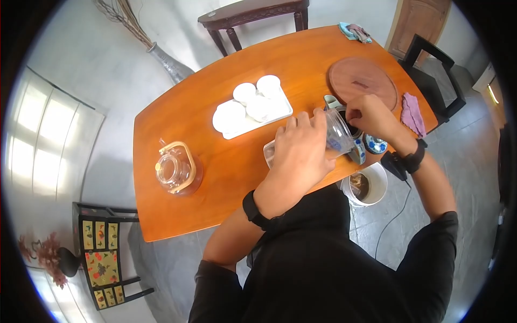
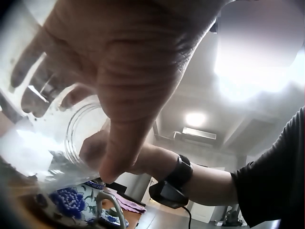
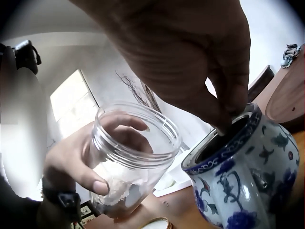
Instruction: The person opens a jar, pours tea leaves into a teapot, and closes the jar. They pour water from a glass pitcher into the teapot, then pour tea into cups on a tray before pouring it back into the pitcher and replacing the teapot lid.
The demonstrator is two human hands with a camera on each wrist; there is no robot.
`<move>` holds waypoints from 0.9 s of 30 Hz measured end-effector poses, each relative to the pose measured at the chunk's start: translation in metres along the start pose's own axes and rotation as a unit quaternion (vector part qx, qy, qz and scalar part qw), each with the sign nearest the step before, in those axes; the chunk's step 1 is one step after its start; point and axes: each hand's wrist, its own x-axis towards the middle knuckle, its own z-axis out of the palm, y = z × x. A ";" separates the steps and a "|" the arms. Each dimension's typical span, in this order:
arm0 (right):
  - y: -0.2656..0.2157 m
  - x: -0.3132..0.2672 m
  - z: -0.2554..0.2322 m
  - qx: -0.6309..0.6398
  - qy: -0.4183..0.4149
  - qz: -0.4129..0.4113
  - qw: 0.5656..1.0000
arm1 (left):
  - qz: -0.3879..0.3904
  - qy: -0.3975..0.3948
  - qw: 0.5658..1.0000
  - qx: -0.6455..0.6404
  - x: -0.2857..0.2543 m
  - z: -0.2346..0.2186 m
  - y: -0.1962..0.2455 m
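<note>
My left hand (image 1: 301, 142) grips a clear plastic jar (image 3: 136, 162) by its side, tilted with its open mouth toward the teapot. Some pale, flaky-looking stuff (image 3: 112, 188) lies inside the jar. Beside the jar's mouth stands a blue-and-white porcelain teapot (image 3: 248, 176), its lid off. My right hand (image 1: 371, 116) is over the teapot's opening, thumb and fingers drawn together with the tips at the rim. I cannot tell whether anything is between those fingertips. A blue-and-white lid (image 1: 375, 144) lies near the table edge, next to the teapot.
A white tray (image 1: 258, 128) carries several white cups (image 1: 245, 93). A glass kettle (image 1: 180, 172) stands on the left. Behind the teapot lies a round wooden board (image 1: 344, 72); a purple cloth (image 1: 413, 114) lies at the right edge. Below the table edge is a white bucket (image 1: 378, 183).
</note>
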 end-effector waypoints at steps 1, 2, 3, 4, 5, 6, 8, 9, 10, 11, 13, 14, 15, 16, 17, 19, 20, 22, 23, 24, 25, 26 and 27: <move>-0.004 -0.001 0.003 -0.013 0.018 0.012 1.000 | 0.003 0.012 1.000 0.002 0.000 0.001 0.001; -0.008 -0.002 0.006 -0.024 0.034 0.023 0.999 | 0.003 0.012 1.000 0.001 0.000 0.002 0.001; -0.011 -0.002 0.003 -0.026 0.037 0.029 0.999 | -0.002 0.005 1.000 0.000 0.001 0.002 0.000; -0.016 -0.003 0.000 -0.024 0.033 0.028 0.999 | -0.009 -0.001 1.000 0.000 0.001 0.001 -0.002; -0.022 -0.005 -0.005 0.035 0.020 0.005 0.999 | -0.014 -0.002 1.000 0.000 0.001 0.001 -0.005; -0.027 -0.006 -0.008 0.093 0.006 -0.016 0.995 | -0.008 0.009 1.000 -0.008 0.002 0.002 -0.007; -0.032 -0.006 -0.007 0.201 -0.066 -0.026 0.977 | -0.002 0.018 1.000 -0.018 0.002 0.003 -0.008; -0.036 -0.003 -0.007 0.256 -0.137 -0.030 0.956 | 0.015 0.032 0.999 -0.021 0.004 0.004 -0.007; -0.040 0.001 -0.007 0.309 -0.203 -0.034 0.928 | 0.036 0.046 0.998 -0.024 0.005 0.004 -0.006; -0.046 0.005 -0.007 0.335 -0.238 -0.020 0.911 | 0.040 0.045 0.998 -0.024 0.006 0.005 -0.003; -0.050 0.009 -0.007 0.357 -0.248 -0.012 0.900 | 0.085 0.092 0.992 -0.003 0.007 0.005 0.001; -0.052 0.013 -0.007 0.379 -0.263 -0.006 0.887 | 0.088 0.090 0.992 -0.003 0.009 0.004 0.002; -0.052 0.025 -0.006 0.372 -0.341 0.070 0.860 | 0.091 0.084 0.992 0.009 0.011 0.001 0.005; -0.055 0.028 -0.001 0.373 -0.338 0.071 0.861 | 0.093 0.079 0.992 0.022 0.012 -0.002 0.005; -0.056 0.030 0.007 0.338 -0.329 0.055 0.880 | 0.097 0.080 0.992 0.023 0.012 -0.002 0.005; -0.054 0.032 0.030 0.376 -0.251 -0.041 0.891 | 0.077 0.067 0.995 0.004 0.011 -0.004 0.004; -0.047 0.034 0.031 0.379 -0.245 -0.042 0.891 | 0.082 0.065 0.994 0.008 0.012 -0.007 0.002; -0.043 0.039 0.030 0.357 -0.312 0.028 0.880 | 0.036 0.018 0.999 0.012 0.011 -0.012 -0.002; -0.046 0.035 0.020 0.448 -0.335 0.097 0.824 | 0.037 0.013 0.999 0.013 0.011 -0.015 -0.004; -0.045 0.031 0.017 0.451 -0.335 0.098 0.821 | 0.034 -0.002 0.999 -0.018 0.011 -0.018 -0.005; -0.041 0.027 0.015 0.443 -0.328 0.088 0.830 | 0.030 -0.016 0.998 -0.049 0.011 -0.021 -0.005; -0.044 0.024 0.009 0.433 -0.320 0.078 0.839 | 0.029 -0.018 0.998 -0.049 0.010 -0.023 -0.004; -0.051 0.013 0.002 0.478 -0.287 0.041 0.829 | 0.025 -0.018 0.998 -0.059 0.008 -0.026 -0.002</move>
